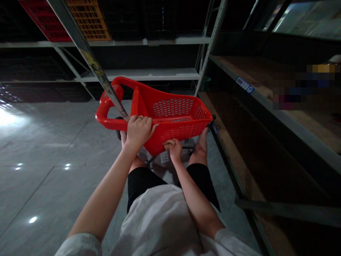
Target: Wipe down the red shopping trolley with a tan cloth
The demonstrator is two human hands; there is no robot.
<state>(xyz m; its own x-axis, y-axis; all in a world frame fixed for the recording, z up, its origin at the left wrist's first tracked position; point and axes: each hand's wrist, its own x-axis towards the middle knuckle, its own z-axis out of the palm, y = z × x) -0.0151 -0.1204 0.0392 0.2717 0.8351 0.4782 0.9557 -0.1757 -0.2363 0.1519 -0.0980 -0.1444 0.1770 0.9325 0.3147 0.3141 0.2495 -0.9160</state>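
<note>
A red plastic shopping cart (173, 124) stands crosswise before me, its loop handle to the left and its perforated basket to the right. Over the near rim, close to the handle end, my left hand (140, 131) is closed with the fingers wrapped across the edge. My right hand (175, 150) pinches a small tan cloth (168, 143) against the outer near side of the basket. Part of the cloth is hidden by the fingers. Inside, the basket shows a bare red floor and an upright panel (137, 106) near the handle.
A metal pole (90, 60) slants down behind the handle. Metal shelving (149, 73) with a red crate (48, 19), a yellow crate (89, 19) and dark crates stands at the back. Wooden-decked shelves (239, 73) run along the right. Grey floor (53, 142) lies left.
</note>
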